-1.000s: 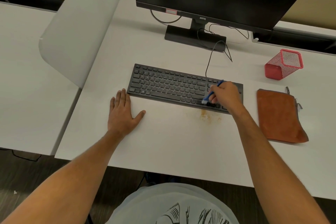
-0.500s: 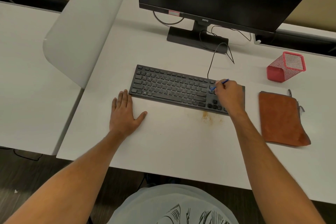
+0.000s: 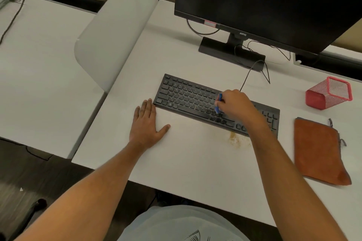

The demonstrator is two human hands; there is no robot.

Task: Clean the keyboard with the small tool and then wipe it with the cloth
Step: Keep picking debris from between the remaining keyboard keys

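Observation:
A black keyboard (image 3: 188,96) lies across the white desk (image 3: 195,158). My right hand (image 3: 234,104) grips a small blue brush (image 3: 218,103) over the keys right of the keyboard's middle, its tip down on the lower key rows. My left hand (image 3: 146,125) rests flat on the desk, fingertips at the keyboard's front left corner. An orange cloth (image 3: 319,152) lies folded on the desk to the right of the keyboard. A patch of brownish crumbs (image 3: 238,139) sits on the desk just in front of the keyboard.
A black monitor (image 3: 264,2) on its stand rises behind the keyboard, with cables trailing to it. A red mesh pen holder (image 3: 329,96) lies on its side at the right. A white divider panel (image 3: 117,39) separates a second desk at the left.
My right hand has carried the brush leftward from the keyboard's right end toward its middle. The left hand stays put. The camera view has shifted.

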